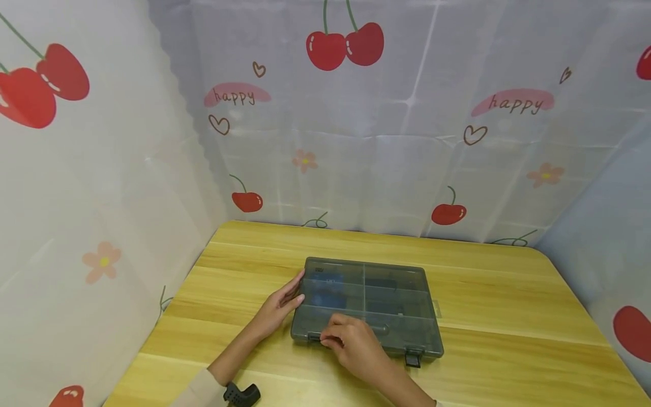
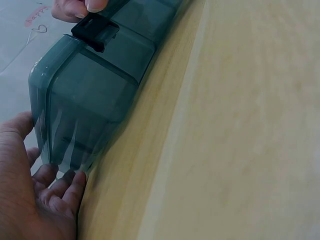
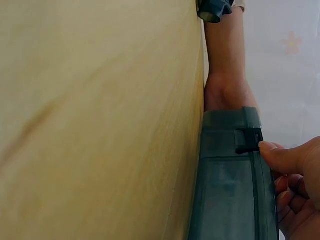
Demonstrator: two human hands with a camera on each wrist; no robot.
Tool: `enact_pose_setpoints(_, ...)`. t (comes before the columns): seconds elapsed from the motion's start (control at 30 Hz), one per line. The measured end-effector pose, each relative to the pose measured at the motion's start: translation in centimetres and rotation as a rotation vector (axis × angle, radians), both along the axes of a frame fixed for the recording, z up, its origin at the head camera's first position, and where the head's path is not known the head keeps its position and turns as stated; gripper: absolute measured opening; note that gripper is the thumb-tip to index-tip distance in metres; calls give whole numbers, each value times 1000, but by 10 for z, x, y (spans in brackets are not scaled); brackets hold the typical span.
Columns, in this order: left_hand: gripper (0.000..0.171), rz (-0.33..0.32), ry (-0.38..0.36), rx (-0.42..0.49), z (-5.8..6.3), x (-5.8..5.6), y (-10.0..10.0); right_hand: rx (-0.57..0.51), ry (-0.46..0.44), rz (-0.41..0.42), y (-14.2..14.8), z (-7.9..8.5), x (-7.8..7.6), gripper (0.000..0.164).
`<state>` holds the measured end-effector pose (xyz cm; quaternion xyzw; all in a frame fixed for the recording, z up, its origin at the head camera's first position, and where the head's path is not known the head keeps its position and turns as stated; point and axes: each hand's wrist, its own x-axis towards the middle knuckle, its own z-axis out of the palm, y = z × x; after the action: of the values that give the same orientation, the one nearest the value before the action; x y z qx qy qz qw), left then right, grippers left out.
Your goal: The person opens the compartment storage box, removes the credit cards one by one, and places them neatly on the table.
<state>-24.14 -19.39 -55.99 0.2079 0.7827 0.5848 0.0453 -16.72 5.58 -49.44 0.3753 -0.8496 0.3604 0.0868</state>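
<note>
On the wooden table [image 1: 513,294], a grey see-through box [image 1: 376,302] lay flat and closed. Left hand [image 1: 281,306] held its left end, thumb and fingers bent against it. Right hand [image 1: 353,343] pinched the left front latch [image 3: 247,140], other fingers curled. Right front latch [image 1: 413,359] jutted outward. Blue contents [image 1: 328,290] showed through, too dim to name.

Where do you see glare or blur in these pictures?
Head view: pale glare streaks on the hanging sheet; left wrist view: tabletop grain looks soft, washed out; right wrist view: tabletop blurry at left, the case latch more clearly outlined.
</note>
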Motion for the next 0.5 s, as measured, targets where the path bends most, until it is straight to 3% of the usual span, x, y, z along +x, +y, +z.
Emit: enact_pose_setpoints(0.5,60,-3,-2,-3,3,1,0,-47,-12,18,1,-2,-2,7)
